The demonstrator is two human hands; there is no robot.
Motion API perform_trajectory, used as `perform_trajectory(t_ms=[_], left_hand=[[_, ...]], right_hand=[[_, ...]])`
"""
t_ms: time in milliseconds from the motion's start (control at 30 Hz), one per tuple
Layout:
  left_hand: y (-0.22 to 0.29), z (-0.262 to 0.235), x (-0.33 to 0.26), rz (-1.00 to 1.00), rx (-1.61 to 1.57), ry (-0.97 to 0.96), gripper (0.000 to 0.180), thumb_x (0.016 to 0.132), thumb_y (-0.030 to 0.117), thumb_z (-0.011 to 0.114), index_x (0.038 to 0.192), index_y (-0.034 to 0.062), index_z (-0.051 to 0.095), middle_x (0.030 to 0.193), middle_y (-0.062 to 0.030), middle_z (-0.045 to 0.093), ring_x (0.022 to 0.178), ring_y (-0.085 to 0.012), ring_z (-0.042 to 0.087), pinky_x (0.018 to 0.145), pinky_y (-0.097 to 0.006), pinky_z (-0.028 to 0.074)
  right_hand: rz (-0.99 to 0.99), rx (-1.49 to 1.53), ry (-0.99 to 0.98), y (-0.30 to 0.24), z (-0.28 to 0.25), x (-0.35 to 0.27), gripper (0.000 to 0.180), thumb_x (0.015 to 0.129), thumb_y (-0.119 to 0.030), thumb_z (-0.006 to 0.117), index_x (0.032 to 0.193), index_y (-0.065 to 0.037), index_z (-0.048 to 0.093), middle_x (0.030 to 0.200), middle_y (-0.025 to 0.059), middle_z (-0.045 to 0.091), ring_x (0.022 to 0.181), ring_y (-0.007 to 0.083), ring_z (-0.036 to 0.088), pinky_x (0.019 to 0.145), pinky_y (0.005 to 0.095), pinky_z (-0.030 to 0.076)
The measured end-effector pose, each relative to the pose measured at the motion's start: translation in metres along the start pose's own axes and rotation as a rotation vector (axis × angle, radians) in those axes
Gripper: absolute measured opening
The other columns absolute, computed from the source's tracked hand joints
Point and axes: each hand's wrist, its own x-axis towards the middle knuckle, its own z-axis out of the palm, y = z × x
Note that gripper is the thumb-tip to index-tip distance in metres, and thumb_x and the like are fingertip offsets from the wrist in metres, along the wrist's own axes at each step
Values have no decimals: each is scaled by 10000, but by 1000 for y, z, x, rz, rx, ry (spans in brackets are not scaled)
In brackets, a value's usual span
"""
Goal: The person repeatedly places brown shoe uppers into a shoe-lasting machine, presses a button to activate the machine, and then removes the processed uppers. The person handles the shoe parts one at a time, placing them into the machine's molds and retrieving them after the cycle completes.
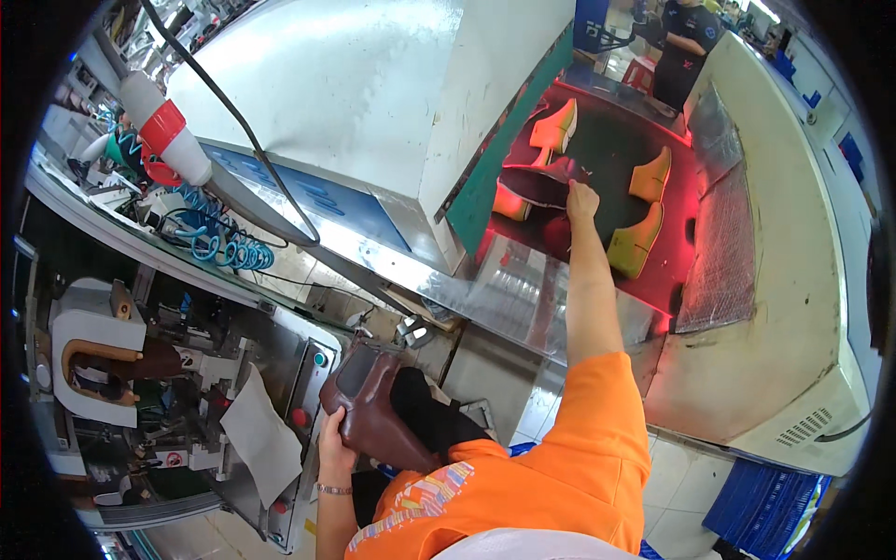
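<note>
Left hand [333, 446] fingers wrap brown boot [373, 411]. Right hand [581, 200] fingers pinch dark boot upper [541, 183] on conveyor belt [611, 149]; yellow shoe lasts [638, 241] just beside fingers.

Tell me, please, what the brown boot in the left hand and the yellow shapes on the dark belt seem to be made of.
The brown boot, held by the left hand, looks like smooth leather or imitation leather: a dull sheen, soft folds, a dark stretch panel at its side. The yellow shapes look like hard moulded plastic, probably shoe lasts: even colour, glossy, rigid form. The right hand touches a dark boot there.
</note>
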Motion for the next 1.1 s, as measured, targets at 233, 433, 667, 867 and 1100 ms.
perform_trajectory(t_ms=[233,433,667,867,1100], left_hand=[[3,5,6,1,40,26,290,835,127,511,1118,65,498,1057,-62,563,955,-195,553,831,-352,450],[28,-9,-8,53,56,62,260,830,129,516,1080,58,514,1022,-57,572,916,-190,564,796,-337,465],[67,-14,-79,263,-61,187,260,844,129,523,1083,32,494,992,-63,575,891,-176,571,788,-321,474],[98,-33,-141,520,5,349,311,863,108,495,1155,3,476,1110,-68,535,1000,-152,518,871,-285,406],[116,-88,-264,833,46,645,393,835,183,539,1162,-20,458,1130,-123,521,1014,-219,521,872,-338,419]], right_hand=[[11,-6,51,-8,5,22,257,873,-181,399,838,-131,649,736,129,635,685,289,638,607,416,502],[51,137,80,-2,-21,8,210,819,-143,423,787,-81,621,784,150,631,750,306,632,643,420,501],[-127,8,100,39,-147,-7,228,834,-202,424,851,-72,611,815,158,615,792,357,598,700,473,474],[-443,67,-41,2,-302,-81,209,771,-158,449,856,-36,597,863,192,590,851,380,557,718,459,433],[-887,550,-302,-155,-398,-212,128,745,-64,550,833,7,608,731,205,586,696,335,600,616,360,449]])
